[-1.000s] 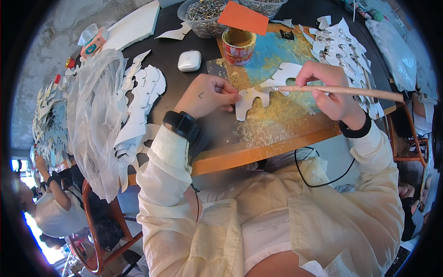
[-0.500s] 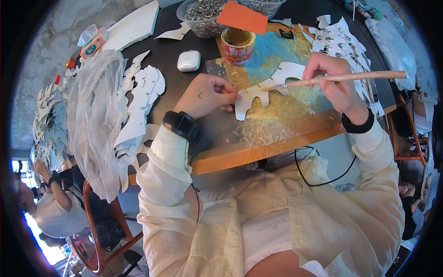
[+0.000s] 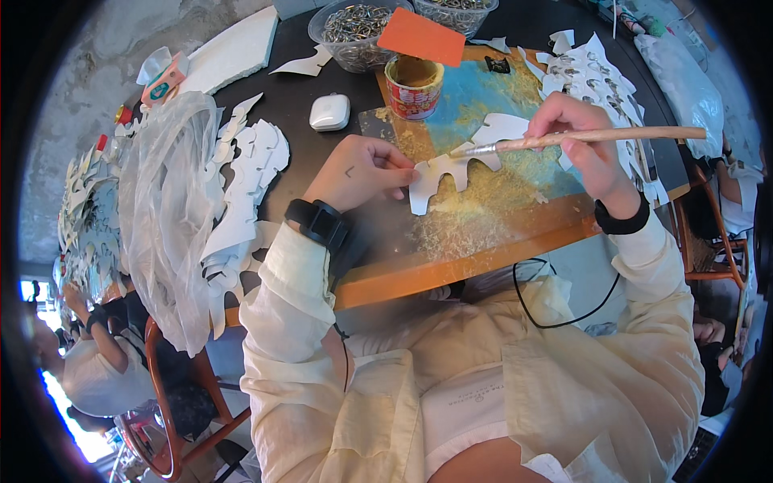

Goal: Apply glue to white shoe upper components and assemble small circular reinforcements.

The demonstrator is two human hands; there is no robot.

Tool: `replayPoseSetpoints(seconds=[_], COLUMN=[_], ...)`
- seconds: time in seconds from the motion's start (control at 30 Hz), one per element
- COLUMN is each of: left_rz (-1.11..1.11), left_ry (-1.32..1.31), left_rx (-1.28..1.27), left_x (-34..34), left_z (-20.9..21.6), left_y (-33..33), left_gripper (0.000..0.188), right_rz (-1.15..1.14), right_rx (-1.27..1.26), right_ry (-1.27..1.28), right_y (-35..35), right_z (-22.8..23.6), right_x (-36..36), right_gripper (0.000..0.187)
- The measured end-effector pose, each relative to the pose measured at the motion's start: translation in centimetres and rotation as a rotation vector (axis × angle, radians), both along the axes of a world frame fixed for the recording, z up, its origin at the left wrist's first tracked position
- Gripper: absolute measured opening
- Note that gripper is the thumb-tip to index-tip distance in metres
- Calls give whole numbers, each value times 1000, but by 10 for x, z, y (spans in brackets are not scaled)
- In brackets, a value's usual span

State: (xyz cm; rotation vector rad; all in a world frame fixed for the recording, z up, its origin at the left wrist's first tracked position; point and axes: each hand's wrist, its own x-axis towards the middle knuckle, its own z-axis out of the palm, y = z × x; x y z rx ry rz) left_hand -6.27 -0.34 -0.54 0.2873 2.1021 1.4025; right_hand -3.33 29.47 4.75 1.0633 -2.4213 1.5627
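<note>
My left hand (image 3: pixel 366 171) pinches the left end of a white scalloped cut-out piece (image 3: pixel 439 175), thumb against fingers. That piece lies over a board (image 3: pixel 483 193) smeared with dried yellowish glue. A brush with a long wooden handle (image 3: pixel 660 134) is gripped in my right hand (image 3: pixel 581 145). Its bristle tip rests on the upper edge of the white piece, near the middle. Just beyond stands a red patterned tub (image 3: pixel 415 92) with yellow-brown paste inside. An orange card (image 3: pixel 421 36) sits over its far rim.
Clear tubs of metal rings (image 3: pixel 354 32) stand at the back. A white rounded case (image 3: pixel 329 112) lies left of the board. Stacked white cut-outs (image 3: pixel 250 177) and a plastic bag (image 3: pixel 165 217) are at left; more cut-outs (image 3: pixel 592 76) lie right. Another person (image 3: pixel 105 362) sits at far left.
The brush tip has shifted slightly left along the piece's upper edge. My left hand keeps its pinch on the piece, which has moved very little.
</note>
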Motion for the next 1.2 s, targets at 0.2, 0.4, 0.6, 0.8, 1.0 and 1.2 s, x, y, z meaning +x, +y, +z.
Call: replayPoseSetpoints(seconds=[0.2, 0.4, 0.6, 0.8, 1.0, 1.2], left_rz=[3, 3, -3, -6, 29, 118], left_ry=[8, 5, 1, 26, 97, 58], left_rx=[-3, -15, -27, -9, 32, 105], left_x=[1, 1, 1, -2, 0, 0], left_z=[1, 1, 2, 2, -6, -7], left_y=[2, 1, 0, 0, 0, -1], left_gripper=[21, 21, 21, 20, 21, 23], right_rz=[13, -38, 15, -89, -170, -187], right_rx=[138, 312, 255, 88, -312, -134], right_ry=[165, 427, 605, 653, 212, 61], right_y=[0, 0, 1, 10, -18, -45], right_z=[-3, -4, -2, 12, 31, 30], right_x=[-1, 8, 8, 7, -28, -64], right_gripper=[15, 17, 19, 23, 25, 19])
